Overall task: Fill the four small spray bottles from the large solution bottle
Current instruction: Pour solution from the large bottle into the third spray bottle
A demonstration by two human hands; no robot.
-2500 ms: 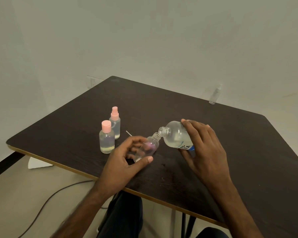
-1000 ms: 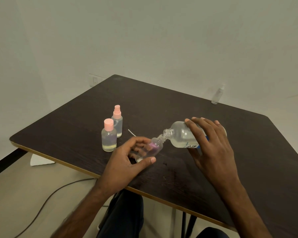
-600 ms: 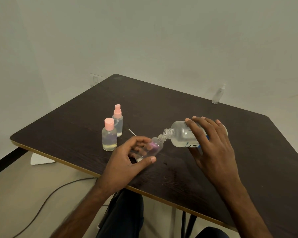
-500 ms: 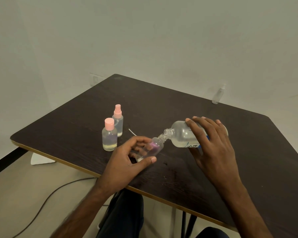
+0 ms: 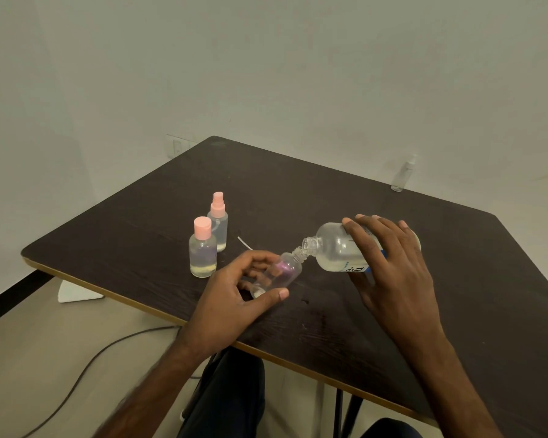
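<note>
Position of work: near the front edge of the dark table (image 5: pixel 298 191), roughly at its middle.

Left hand (image 5: pixel 231 298): fingers and thumb curled round the small open bottle (image 5: pixel 282 273), gripping its lower body. The bottle is uncapped and tilted, neck pointing up and to the right, base close to the table. A pink tint shows through its clear wall. Its fill level cannot be told.

Right hand (image 5: pixel 389 273): fingers spread over the top of the large bottle (image 5: pixel 339 251) and wrapped about its body, thumb underneath. The large bottle is tipped nearly onto its side, open mouth directed left and slightly down, meeting the neck of the small open bottle. Clear liquid lies along its lower side. A blue and white label shows beneath the fingers. Whether liquid is passing between the two necks cannot be told.

Other task items: a flat-capped bottle (image 5: pixel 203 254) stands upright to the left of the left hand, pink cap on, a pale yellowish band at its base. Just behind it stands a spray-topped bottle (image 5: pixel 218 222), upright, pink sprayer fitted. The two are close together.

A thin white stick (image 5: pixel 244 243) lies flat on the table between these bottles and the hands.

A clear bottle (image 5: pixel 402 175) stands upright at the far edge of the table by the wall; whether it rests on the table cannot be told.

On the floor to the left: a dark cable (image 5: pixel 86 368) and a white scrap (image 5: pixel 76 294).
</note>
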